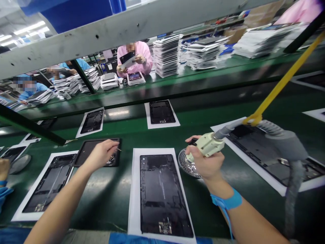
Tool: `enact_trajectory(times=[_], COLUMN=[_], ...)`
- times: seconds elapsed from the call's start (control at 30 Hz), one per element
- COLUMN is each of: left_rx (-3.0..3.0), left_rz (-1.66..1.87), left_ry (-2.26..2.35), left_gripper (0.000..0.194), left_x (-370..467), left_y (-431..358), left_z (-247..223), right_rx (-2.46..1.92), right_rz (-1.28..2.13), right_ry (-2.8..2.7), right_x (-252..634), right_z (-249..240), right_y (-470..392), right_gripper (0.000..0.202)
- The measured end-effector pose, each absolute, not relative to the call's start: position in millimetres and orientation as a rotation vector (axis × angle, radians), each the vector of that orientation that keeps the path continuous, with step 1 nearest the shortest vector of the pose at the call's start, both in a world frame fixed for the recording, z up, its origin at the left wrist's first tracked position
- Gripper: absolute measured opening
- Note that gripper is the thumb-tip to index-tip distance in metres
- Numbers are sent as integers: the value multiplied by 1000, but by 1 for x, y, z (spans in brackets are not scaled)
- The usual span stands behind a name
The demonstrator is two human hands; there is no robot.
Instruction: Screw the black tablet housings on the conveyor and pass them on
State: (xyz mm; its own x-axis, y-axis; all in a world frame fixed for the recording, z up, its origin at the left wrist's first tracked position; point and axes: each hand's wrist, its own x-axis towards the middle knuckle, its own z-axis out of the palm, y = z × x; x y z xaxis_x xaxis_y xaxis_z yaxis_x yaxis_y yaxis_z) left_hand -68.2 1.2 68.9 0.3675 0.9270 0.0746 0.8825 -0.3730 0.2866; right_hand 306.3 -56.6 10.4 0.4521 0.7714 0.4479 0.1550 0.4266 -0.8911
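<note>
My left hand is over a black tray that holds small metallic parts. Its fingertips pinch a small thin metallic piece, too small to name. My right hand, with a blue band at the wrist, grips a pale green gun-shaped tool joined to a grey hose. Just below the tool is a round perforated metal disc. Between my hands, an opened black tablet housing lies on a white sheet, apart from both hands.
More tablet housings on white sheets lie around: one at left, one at right, others farther back. A yellow strap and a thick grey hose hang at right. Across the bench, a person in pink holds a tablet beside stacks.
</note>
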Motion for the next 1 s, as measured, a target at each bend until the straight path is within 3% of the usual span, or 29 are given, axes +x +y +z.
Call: enact_trajectory(times=[0.17,0.37,0.73,0.87,1.0], left_rx=[2342,2416,2678,2757,2734], left_rz=[576,773,471,323,298], left_ry=[1319,1293,1371,1442,1405], left_gripper=[24,27,35,27,42], left_x=[-15,8,11,15,11], left_y=[-19,-26,-33,-50,-50], left_z=[17,-26,-38,-32,-27], right_rx=[-1084,-1097,-1086,-1077,-1076], right_rz=[454,455,472,480,481], right_ry=[-1074,-1074,-1096,-1072,-1046], right_x=[308,307,308,308,309], right_z=[7,9,10,9,6], right_y=[-55,-56,-57,-58,-56], right_gripper=[20,19,17,19,23])
